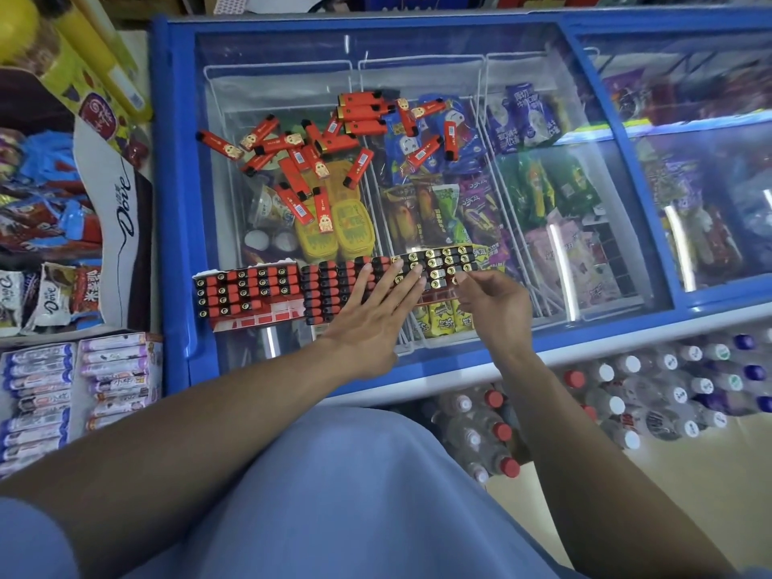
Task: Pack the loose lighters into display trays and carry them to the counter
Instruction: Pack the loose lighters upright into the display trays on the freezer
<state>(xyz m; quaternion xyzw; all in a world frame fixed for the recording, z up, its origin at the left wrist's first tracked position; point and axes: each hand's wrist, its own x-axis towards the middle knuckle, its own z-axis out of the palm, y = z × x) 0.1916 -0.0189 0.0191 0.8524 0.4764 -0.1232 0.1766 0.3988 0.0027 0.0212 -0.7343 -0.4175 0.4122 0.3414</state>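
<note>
Several loose red lighters [317,148] lie scattered on the glass lid of a blue chest freezer [175,202]. Near the lid's front edge stand two red display trays: a left tray [248,294] partly filled with upright lighters, and a right tray [434,267] packed with lighters. My left hand [376,311] lies flat with straight fingers pressing on the lighters of the right tray. My right hand [486,298] pinches the top of a lighter [459,277] at that tray's front right corner.
Ice creams fill wire baskets under the glass [543,194]. Snack packs and chocolate bags [50,294] are stacked to the left of the freezer. Bottled drinks [626,394] stand on the floor against its front at the right.
</note>
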